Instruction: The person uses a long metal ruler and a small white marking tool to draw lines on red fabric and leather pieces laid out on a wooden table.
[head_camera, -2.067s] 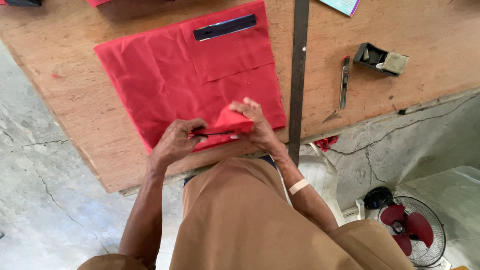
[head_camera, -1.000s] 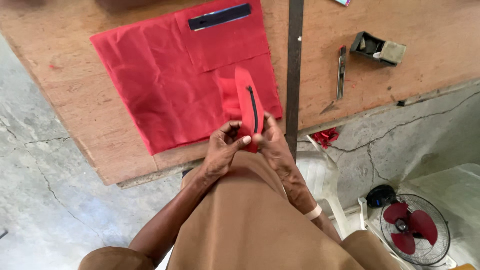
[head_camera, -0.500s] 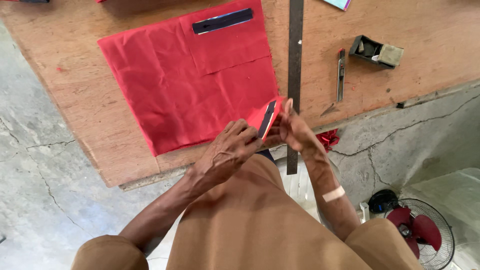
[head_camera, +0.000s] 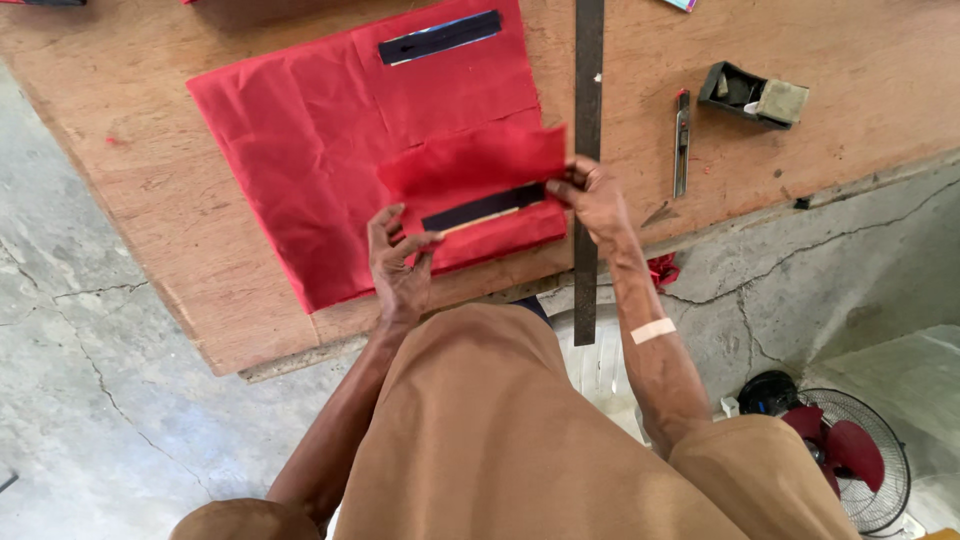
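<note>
A small red cloth piece with a dark slit strip across it is stretched flat between both hands. My left hand pinches its left end. My right hand grips its right end beside a long metal ruler. Under it lies a large red cloth spread on the wooden board; a second red patch with a dark slit sits on its far part.
A utility knife and a small dark box with a block lie right of the ruler. A red scrap hangs at the board's near edge. A red-bladed fan stands on the cracked concrete floor at lower right.
The small red piece was folded and upright between the hands; both hands have since pulled apart and opened it out flat, slit strip facing up, over the large cloth's near edge.
</note>
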